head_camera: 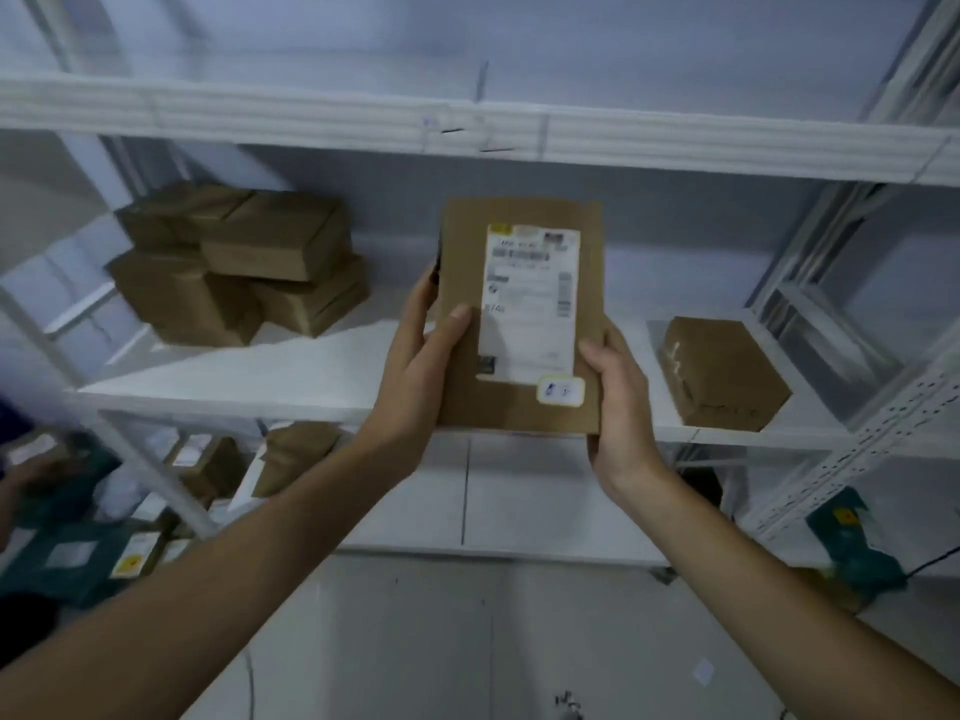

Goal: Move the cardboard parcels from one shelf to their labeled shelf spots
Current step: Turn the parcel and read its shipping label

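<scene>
- Both hands clamp the parcel (pixel 521 314) upright: left hand (pixel 415 350), right hand (pixel 621 402) on its side edges.
- Shelf (pixel 291 376) lies just beyond; long axis vertical.

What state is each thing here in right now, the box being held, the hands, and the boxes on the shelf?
Flat parcel: held upright in front of the shelf, label facing the camera.
Left hand: closed on the parcel's left edge.
Right hand: closed on its lower right corner.
Stack of parcels: piled unevenly on the shelf's left.
Single box: resting alone on the shelf's right.
Middle shelf: bare at its centre.
</scene>
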`<state>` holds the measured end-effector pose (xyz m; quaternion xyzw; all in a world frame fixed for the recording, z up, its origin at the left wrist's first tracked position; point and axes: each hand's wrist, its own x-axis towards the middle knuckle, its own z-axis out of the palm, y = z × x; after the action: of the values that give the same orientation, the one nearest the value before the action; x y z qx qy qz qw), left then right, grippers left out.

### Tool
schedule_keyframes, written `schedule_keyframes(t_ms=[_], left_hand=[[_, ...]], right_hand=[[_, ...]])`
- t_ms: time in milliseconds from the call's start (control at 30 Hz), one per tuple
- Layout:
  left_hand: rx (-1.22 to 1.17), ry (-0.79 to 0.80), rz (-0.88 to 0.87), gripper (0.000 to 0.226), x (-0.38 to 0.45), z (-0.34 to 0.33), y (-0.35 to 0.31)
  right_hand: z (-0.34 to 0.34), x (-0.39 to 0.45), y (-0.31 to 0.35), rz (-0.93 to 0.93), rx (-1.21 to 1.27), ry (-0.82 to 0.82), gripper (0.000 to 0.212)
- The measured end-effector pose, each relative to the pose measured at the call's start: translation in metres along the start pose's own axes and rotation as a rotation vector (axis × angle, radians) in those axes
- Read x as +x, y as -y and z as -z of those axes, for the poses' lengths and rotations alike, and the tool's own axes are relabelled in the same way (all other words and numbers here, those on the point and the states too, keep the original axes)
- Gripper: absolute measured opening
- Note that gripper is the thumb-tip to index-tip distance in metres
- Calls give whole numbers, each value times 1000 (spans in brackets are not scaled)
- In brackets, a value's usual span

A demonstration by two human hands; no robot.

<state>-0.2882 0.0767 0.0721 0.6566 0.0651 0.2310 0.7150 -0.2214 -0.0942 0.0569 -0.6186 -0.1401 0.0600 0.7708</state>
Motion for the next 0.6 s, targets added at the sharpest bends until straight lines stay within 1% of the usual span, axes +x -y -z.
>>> schedule_keyframes(t_ms=[133,167,300,400,500,600], left_hand=[[-19,-1,-63,54,-17,69,-39],[-30,-8,-70,55,-21,84,-48],[-9,-45,-110,54,-32,140,-82],[-10,-69,-150,51,-23,172,-109],[-9,-98,-194,50,-6,198,-134],[19,-134,-212,59,14,221,-151]], right_hand=[[-71,-27,9,47,-4,30,61],[-86,-32,11,60,-9,48,60],[-144,-36,23,115,-16,139,51],[-185,-28,37,138,2,185,35],[-223,-14,49,175,23,242,40],[-256,7,57,209,61,283,50]])
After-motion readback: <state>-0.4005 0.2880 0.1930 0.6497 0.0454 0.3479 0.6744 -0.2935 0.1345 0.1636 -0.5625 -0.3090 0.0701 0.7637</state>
